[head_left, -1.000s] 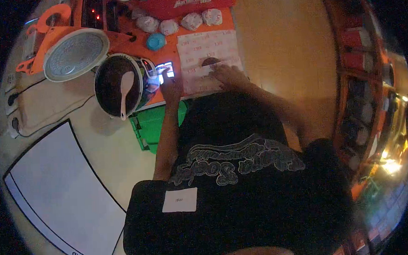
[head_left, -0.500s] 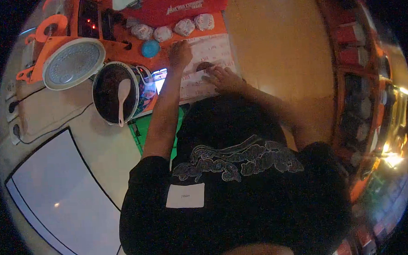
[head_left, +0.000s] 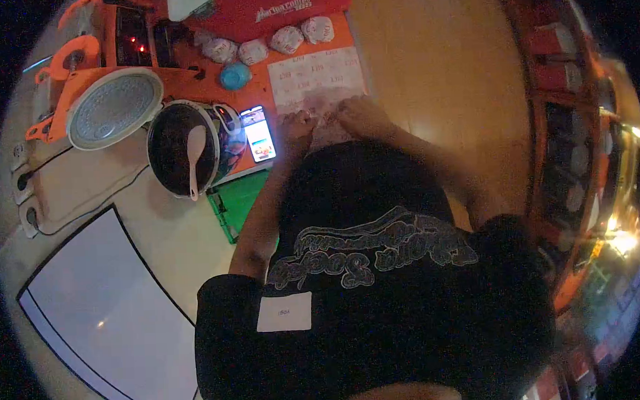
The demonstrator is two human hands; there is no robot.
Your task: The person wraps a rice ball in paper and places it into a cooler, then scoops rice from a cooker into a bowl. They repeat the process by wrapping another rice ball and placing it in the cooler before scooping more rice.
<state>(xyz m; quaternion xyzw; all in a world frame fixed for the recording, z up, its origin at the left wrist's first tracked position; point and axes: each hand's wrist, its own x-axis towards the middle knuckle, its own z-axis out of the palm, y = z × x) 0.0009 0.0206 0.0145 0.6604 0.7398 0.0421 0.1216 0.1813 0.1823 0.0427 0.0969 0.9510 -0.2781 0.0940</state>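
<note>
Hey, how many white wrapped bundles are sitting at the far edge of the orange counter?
4, in a row: the leftmost bundle and second bundle by the blue lid, the third bundle and rightmost bundle beyond the printed sheet. Another may be hidden further left.

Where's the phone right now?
Head view, upper left of centre: the phone lies on the orange counter between the dark pot and the left hand.

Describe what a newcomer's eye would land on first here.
Both hands, left hand and right hand, meet on a printed paper sheet on the orange table. Left of them, a lit phone glows beside a dark cooker pot holding a white spoon.
</note>
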